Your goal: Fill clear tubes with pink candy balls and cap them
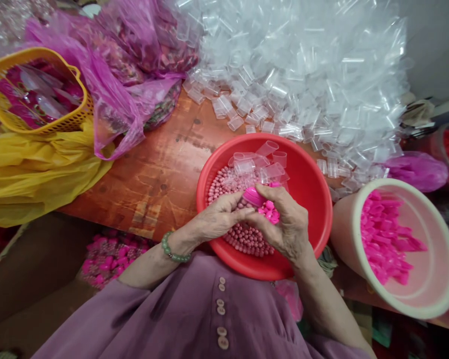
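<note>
A red bowl (310,184) sits at the table's near edge, filled with small pink beads (243,239) and a few clear plastic tubes (269,169). Both hands meet above it. My left hand (219,219), with a green bead bracelet on its wrist, pinches one end of a bright pink cap (254,197). My right hand (288,224) grips the same cap from the other side and also holds several small pink caps (270,212) in its palm.
A big heap of clear tubes (303,75) covers the far table. A pale bucket of pink caps (389,239) stands at right. At left lie a yellow basket (7,117), pink bags (127,60) and a yellow bag (33,174).
</note>
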A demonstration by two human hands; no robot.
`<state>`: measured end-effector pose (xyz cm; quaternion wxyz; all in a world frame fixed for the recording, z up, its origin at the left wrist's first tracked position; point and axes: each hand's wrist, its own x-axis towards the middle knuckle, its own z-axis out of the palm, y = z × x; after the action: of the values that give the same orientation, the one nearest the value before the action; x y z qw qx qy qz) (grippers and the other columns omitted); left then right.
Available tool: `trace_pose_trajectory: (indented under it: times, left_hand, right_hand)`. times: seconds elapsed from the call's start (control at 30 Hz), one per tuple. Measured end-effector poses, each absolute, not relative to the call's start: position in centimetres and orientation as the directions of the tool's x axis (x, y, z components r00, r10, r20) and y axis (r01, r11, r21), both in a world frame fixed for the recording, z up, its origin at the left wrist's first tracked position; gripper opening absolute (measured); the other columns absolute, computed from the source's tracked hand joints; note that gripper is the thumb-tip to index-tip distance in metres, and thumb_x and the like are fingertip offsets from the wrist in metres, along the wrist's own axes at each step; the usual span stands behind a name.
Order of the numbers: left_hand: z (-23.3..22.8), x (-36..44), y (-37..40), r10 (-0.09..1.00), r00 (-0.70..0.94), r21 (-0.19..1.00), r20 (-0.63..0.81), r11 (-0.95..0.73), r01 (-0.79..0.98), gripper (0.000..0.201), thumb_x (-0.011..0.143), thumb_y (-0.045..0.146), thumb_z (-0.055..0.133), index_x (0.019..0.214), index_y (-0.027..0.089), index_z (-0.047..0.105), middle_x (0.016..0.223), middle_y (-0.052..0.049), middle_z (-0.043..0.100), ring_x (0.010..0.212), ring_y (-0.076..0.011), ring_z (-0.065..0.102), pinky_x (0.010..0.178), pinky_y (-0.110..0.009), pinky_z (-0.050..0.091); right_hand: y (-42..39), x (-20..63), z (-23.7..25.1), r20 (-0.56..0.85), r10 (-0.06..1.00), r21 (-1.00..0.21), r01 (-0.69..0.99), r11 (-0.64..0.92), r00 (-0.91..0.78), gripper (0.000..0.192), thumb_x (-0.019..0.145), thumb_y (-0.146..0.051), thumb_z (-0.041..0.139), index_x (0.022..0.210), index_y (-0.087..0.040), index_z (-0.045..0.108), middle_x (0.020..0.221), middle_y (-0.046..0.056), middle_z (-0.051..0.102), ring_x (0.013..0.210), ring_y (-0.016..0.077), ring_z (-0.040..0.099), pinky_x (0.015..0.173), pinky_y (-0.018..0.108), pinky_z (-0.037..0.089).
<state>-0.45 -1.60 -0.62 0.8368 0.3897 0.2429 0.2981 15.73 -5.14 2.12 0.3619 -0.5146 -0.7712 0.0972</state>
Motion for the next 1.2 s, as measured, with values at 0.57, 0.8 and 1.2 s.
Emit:
trace_pose_trajectory:
  times: [0.57,0.8,1.2]
  left_hand:
    - [-1.3,-0.6,-2.0,0.589,0.792,0.617,-0.163,0.687,-0.384,0.031,0.077,0.038,0.078,0.087,0.013,0.062,0.074,0.0,0.063,0.066,-0.0078,0.059,0.066,-0.019,0.048]
    - [-1.1,-0.6,-2.0,0.599,0.789,0.606,-0.133,0.68,-0.414,0.033,0.076,0.04,0.079,0.087,0.012,0.063,0.072,0.001,0.062,0.064,-0.0074,0.058,0.065,-0.02,0.048]
    - [-0.7,-1.6,-3.2,0.704,0.642,0.717,-0.303,0.612,-0.333,0.05,0.089,0.059,0.052,0.103,0.015,0.072,0.088,-0.008,0.073,0.087,-0.0226,0.067,0.079,-0.035,0.055]
  right_hand:
    - [-4.7,15.4,0.5,0.575,0.691,-0.073,0.813,0.577,-0.439,0.064,0.083,-0.041,0.058,0.138,-0.015,0.04,0.09,0.013,0.068,0.078,0.0264,0.064,0.072,0.041,0.046]
    - [-4.8,15.2,0.4,0.594,0.662,-0.04,0.805,0.592,-0.457,0.072,0.079,-0.042,0.065,0.14,-0.013,0.04,0.091,0.013,0.07,0.077,0.0257,0.064,0.075,0.042,0.046]
    - [-5.9,13.5,2.3,0.516,0.663,-0.059,0.75,0.659,-0.542,0.053,0.089,-0.035,0.056,0.129,-0.003,0.046,0.102,0.018,0.07,0.092,0.026,0.063,0.084,0.042,0.044]
